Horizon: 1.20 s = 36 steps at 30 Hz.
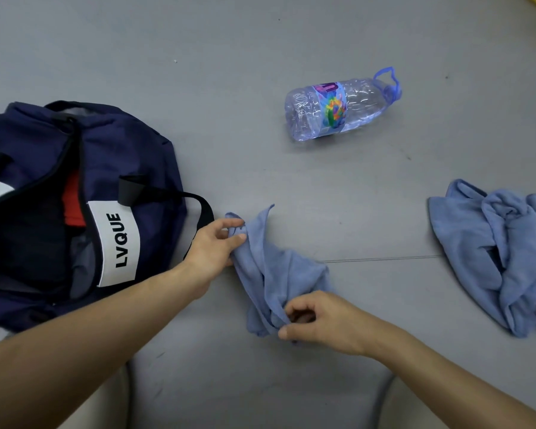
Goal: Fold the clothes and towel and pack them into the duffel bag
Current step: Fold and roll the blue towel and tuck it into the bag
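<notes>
- Small blue cloth (270, 274): centre of view, bunched on the grey surface. Its long axis runs from 11 o'clock to 5 o'clock, with a pointed corner standing up at the far end.
- Left hand (212, 246): at the cloth's far end. The fingers (232, 224) and thumb are closed in a pinch on the gathered edge.
- Right hand (322, 323): at the cloth's near end. The fingers are curled, and the thumb (291, 332) and forefinger nip a fold.
- Duffel bag (130, 144): navy, at 9 o'clock, with the zip open. A red item (73, 199) shows inside. The black strap (198, 202) lies just beside the left hand.
- Larger blue cloth (489, 252): crumpled at 3 o'clock, well apart from the hands.
- Plastic bottle (334, 108): at 1 o'clock, lying on its side with the neck toward 2 o'clock.
</notes>
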Tool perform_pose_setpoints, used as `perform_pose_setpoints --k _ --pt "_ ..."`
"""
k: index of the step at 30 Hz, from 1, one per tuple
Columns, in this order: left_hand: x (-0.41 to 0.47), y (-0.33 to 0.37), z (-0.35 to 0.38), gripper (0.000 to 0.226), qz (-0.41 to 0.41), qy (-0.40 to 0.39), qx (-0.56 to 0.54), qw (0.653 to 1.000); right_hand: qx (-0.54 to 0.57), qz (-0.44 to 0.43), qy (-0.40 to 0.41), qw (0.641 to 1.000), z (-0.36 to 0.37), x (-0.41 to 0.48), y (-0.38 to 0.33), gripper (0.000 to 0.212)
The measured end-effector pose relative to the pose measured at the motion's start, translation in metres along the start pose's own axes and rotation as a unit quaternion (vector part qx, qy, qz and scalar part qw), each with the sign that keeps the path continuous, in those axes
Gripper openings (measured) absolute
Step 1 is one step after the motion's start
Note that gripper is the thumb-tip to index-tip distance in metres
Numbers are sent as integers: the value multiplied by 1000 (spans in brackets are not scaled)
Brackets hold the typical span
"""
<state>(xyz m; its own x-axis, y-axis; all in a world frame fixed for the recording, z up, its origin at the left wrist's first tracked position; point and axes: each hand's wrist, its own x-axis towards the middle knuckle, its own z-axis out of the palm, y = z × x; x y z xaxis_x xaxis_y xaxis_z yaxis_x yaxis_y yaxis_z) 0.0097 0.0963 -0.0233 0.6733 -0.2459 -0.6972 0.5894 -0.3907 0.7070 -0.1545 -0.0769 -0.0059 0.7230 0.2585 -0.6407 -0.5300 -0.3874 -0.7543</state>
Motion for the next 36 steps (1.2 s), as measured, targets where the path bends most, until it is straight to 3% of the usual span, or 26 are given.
perform_pose_setpoints --k 5,7,9,11,16,21,25,28,30,32,36 --pt "-10 13 4 15 58 -11 4 998 -53 5 203 978 -31 12 -17 39" --pt "-14 23 6 16 89 -19 13 996 -58 -5 270 961 -49 19 -29 30" --pt "-18 32 5 32 116 -35 49 991 -54 -28 304 951 -64 28 -41 16" --pt "-20 39 3 53 135 -51 93 985 -60 -54 304 949 -75 39 -51 11" --pt "-35 54 -2 69 168 -126 137 968 -89 -76 235 965 -82 62 -60 40" --pt "-56 84 -20 81 249 -213 228 917 37 -94 95 990 -98 50 -71 74" --pt "-72 119 -28 83 287 -218 277 891 102 -134 0 986 -107 29 -98 50" --pt "-75 130 -35 75 301 -205 296 883 19 -137 62 988 -105 25 -110 22" --pt "-74 130 -38 60 315 -169 298 885 -40 -145 139 979 -103 28 -110 15" --pt "-71 124 -38 41 346 -114 293 884 -26 -168 186 968 -100 29 -109 11" --pt "-67 104 -33 22 417 -10 305 856 3 -194 193 962 -83 23 -105 4"
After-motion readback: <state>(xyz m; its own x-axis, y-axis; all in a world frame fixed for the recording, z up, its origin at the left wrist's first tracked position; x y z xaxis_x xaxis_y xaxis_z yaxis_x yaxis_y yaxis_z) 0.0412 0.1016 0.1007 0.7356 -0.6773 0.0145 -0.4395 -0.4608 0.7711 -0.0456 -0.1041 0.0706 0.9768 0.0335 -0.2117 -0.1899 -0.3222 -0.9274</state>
